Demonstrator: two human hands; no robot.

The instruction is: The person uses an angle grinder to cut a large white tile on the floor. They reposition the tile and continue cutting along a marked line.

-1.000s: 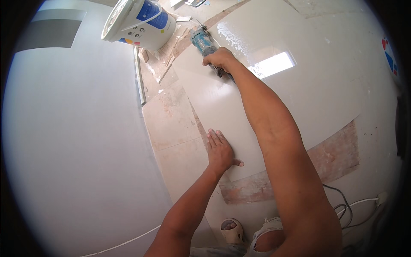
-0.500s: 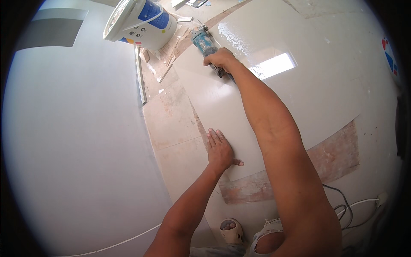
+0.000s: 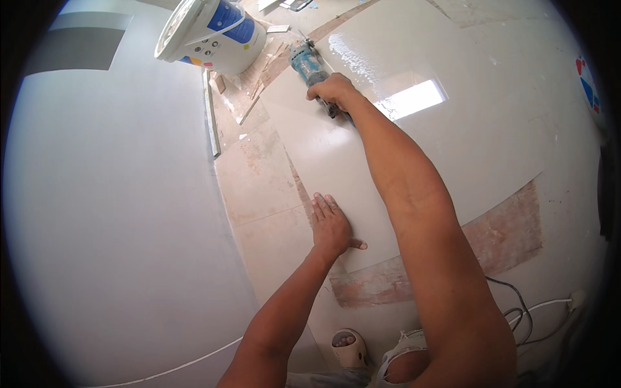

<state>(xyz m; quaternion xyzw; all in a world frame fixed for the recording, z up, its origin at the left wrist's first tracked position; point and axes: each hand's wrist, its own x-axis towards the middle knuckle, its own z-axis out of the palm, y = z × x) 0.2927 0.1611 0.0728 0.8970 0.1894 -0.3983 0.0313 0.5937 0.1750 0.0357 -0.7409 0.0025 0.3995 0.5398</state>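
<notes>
My right hand (image 3: 335, 90) is wrapped round a teal and black angle grinder (image 3: 307, 63), which rests at the far end of a large glossy cream tile (image 3: 336, 152). The disc end points away from me and is too small to make out well. A wet white streak (image 3: 352, 58) runs along the tile to the right of the tool. My left hand (image 3: 331, 226) lies flat on the tile's near left part, fingers stretched forward and thumb out to the side. It holds nothing.
A white bucket (image 3: 223, 48) with a blue label stands at the far left, with tile offcuts (image 3: 249, 110) beside it. A pale wall (image 3: 116, 213) rises on the left. Reddish-brown boards (image 3: 372, 284) lie under the tile. Cables (image 3: 527, 317) lie at the near right, close to my foot (image 3: 348, 346).
</notes>
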